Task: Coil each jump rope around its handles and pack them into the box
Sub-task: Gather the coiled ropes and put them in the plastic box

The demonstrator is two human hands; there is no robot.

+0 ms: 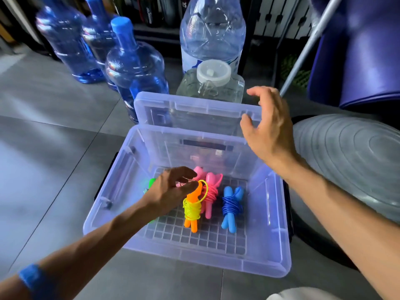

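Note:
A clear plastic box point(194, 254) stands on the grey tiled floor, its lid point(194, 111) upright behind it. On the box's gridded bottom lie several coiled jump ropes: orange handles wound in yellow cord point(191, 208), a pink one point(211, 191), a blue one point(231, 207), and a green one point(151, 182) mostly hidden under my left hand. My left hand point(171, 189) hovers inside the box with loosely curled fingers beside the yellow cord's loop, holding nothing. My right hand point(268, 131) is raised at the lid's right corner, fingers spread.
Blue water bottles point(134, 72) and a large clear bottle point(213, 33) over a dispenser jug point(213, 83) stand behind the lid. A grey exercise ball point(350, 161) crowds the box's right side. Purple rolled mats point(357, 50) and a metal pole point(309, 44) are at the back right.

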